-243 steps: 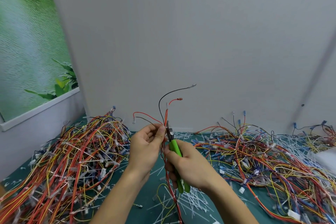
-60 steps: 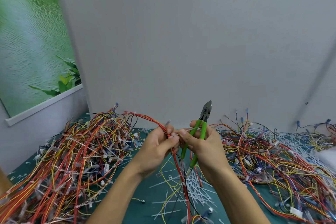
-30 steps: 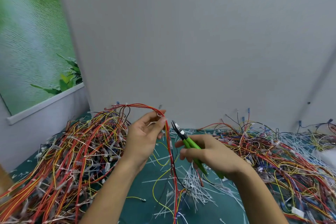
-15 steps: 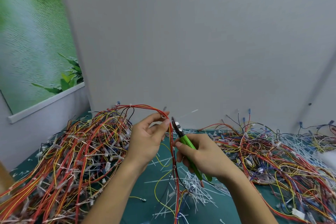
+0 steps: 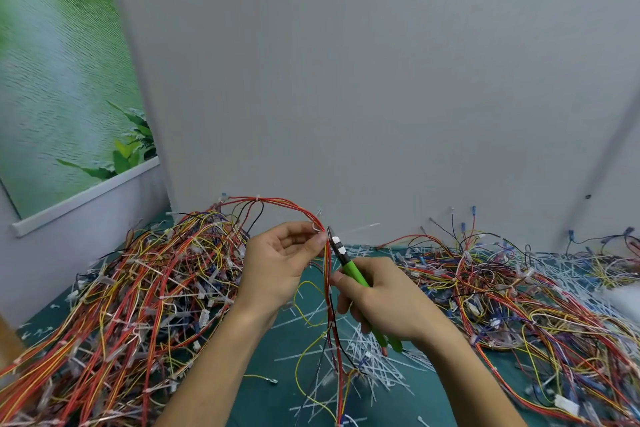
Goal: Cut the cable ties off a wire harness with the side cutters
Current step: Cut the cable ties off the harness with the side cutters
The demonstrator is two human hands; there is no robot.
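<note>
A green desk (image 5: 273, 402) is carrying two big heaps of wiring, the left heap (image 5: 138, 288) and the right heap (image 5: 519, 288), with cut white ties (image 5: 374, 357) lying between them. A wire harness (image 5: 284, 202) is arching up from the left heap and hanging down between the hands. The left hand (image 5: 277, 267) is pinching it between thumb and fingertips. The right hand (image 5: 384, 298) is gripping the green-handled side cutters (image 5: 349, 265), their tip sitting just beside the harness at the left fingertips.

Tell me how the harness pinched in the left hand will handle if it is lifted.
Likely floppy: the harness arcs into the left hand and hangs limp below. Probably light, since a fingertip pinch holds it. It may snag, as its far end runs into the left pile.
</note>
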